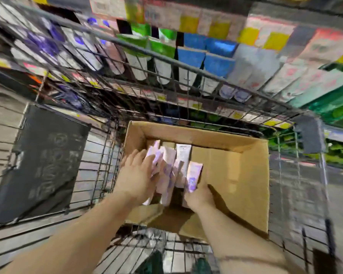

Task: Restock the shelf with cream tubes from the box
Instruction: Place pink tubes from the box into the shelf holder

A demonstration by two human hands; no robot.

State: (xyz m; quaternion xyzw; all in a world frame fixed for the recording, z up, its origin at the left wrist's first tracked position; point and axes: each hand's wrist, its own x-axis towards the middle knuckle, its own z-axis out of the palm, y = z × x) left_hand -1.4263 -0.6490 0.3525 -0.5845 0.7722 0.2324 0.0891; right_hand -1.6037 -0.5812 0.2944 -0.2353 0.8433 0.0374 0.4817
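Both forearms reach into the cardboard box (236, 175) inside a wire cart (99, 169). Left hand (137, 178) curls around several cream tubes (166, 175); right hand (199, 196) grips one tube (193, 176), fingers hidden. Motion blur smears the shelf (166, 62) labels.

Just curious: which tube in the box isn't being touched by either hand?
The plain white tube standing at the back of the box; the purple-printed ones sit between both hands.
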